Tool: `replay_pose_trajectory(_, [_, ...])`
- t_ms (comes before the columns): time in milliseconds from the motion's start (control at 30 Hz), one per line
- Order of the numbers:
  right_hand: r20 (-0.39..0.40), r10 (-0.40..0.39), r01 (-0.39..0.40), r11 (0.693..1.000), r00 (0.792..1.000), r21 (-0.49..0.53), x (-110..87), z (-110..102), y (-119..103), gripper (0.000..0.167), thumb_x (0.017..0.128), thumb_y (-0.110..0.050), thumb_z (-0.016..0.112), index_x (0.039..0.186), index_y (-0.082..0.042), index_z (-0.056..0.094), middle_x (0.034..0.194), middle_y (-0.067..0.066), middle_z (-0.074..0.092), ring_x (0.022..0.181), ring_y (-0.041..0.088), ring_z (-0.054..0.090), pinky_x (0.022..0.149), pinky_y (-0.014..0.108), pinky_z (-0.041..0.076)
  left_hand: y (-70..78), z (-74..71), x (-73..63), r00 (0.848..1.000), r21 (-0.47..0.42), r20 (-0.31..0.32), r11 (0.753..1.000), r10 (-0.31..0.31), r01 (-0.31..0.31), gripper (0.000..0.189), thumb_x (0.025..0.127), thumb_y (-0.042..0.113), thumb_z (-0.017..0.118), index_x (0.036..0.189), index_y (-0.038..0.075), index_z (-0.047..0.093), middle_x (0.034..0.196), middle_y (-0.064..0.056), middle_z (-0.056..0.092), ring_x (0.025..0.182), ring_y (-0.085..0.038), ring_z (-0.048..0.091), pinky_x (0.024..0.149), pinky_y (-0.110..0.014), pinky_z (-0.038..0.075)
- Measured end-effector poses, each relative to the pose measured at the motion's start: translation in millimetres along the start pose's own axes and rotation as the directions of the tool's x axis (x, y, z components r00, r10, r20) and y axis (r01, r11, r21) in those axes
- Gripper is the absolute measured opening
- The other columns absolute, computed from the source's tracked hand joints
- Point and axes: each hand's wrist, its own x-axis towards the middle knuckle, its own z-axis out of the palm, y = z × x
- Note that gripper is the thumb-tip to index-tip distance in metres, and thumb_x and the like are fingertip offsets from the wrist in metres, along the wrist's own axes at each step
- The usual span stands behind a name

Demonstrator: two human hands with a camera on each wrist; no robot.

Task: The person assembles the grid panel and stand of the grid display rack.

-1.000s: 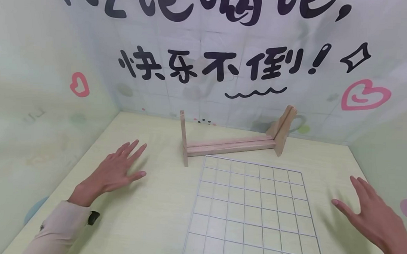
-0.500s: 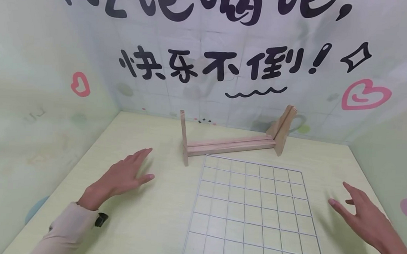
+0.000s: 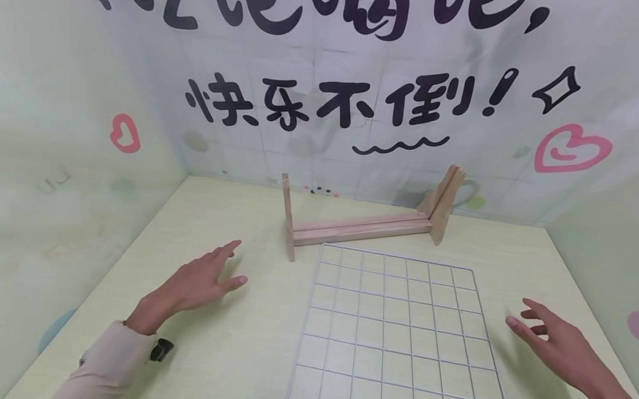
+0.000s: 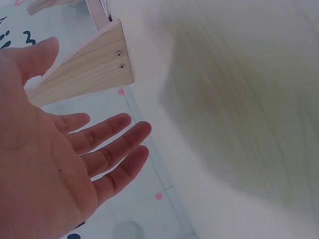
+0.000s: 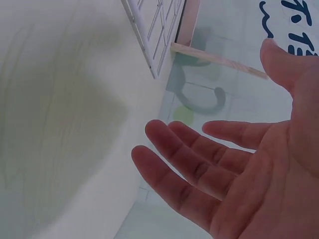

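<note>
A white wire grid panel [image 3: 384,325] lies flat on the table in the head view, its near edge cut off by the frame. Behind it stands a wooden frame [image 3: 361,229] with an upright at each end and a crossbar between. My left hand [image 3: 197,283] hovers left of the grid, fingers extended and holding nothing. On the other side, my right hand [image 3: 557,343] is held over the table with fingers relaxed and slightly bent, also holding nothing. The left wrist view shows one wooden end piece [image 4: 99,62] with two screws, beyond the thumb.
The pale table [image 3: 213,360] is enclosed by a printed back wall [image 3: 321,152] and side walls [image 3: 614,245]. Black lettering and pink hearts decorate them. The wooden frame stands near the back wall.
My left hand has moved slightly right and toward me, its fingers turning more sideways. My right hand has shifted left and toward me, with its fingers bending a little. The grid and wooden frame stay put.
</note>
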Motion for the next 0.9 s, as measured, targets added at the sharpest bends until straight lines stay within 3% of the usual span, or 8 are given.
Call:
replay_pose_trajectory(200, [0.025,0.004,-0.005,1.000,1.000,0.016,1.4,6,-1,0.067,0.103,-0.040,0.051,0.144,0.010,0.036,0.124,0.028,0.062,0.100,0.041,0.066,0.071,0.041,0.052,5.5,6.4,2.2,1.000,-0.043,0.015,0.999,-0.015,0.015,0.087,0.096,0.063,0.049,0.157,0.008,0.019,0.141,-0.019,0.054,0.114,-0.032,0.062,0.080,-0.051,0.051])
replay_pose_trajectory(467, [0.046,0.013,-0.014,1.000,0.999,0.012,1.1,11,0,0.061,0.102,-0.041,0.052,0.140,0.007,0.044,0.119,0.019,0.067,0.086,0.013,0.067,0.065,0.027,0.049,12.9,10.3,6.9,0.999,-0.050,0.030,0.999,-0.012,0.014,0.087,0.096,0.060,0.052,0.157,0.008,0.019,0.139,-0.019,0.055,0.103,-0.026,0.064,0.065,-0.033,0.047])
replay_pose_trajectory(667, [0.067,0.031,-0.035,0.998,0.997,0.057,1.4,12,-2,0.061,0.104,-0.039,0.050,0.141,0.009,0.042,0.120,0.022,0.066,0.080,0.008,0.066,0.063,0.026,0.049,12.4,12.9,8.5,0.999,-0.064,0.040,0.998,-0.014,0.017,0.087,0.096,0.061,0.051,0.158,0.008,0.019,0.138,-0.018,0.056,0.102,-0.025,0.064,0.068,-0.035,0.048])
replay_pose_trajectory(900, [0.059,0.022,-0.028,0.994,0.998,0.108,0.8,16,-5,0.057,0.104,-0.035,0.051,0.141,0.008,0.043,0.118,0.023,0.067,0.075,0.006,0.066,0.061,0.025,0.051,15.7,16.7,9.1,0.999,-0.072,0.039,0.997,0.003,0.000,0.084,0.098,0.062,0.045,0.158,0.008,0.018,0.137,-0.017,0.057,0.110,-0.029,0.063,0.082,-0.050,0.052])
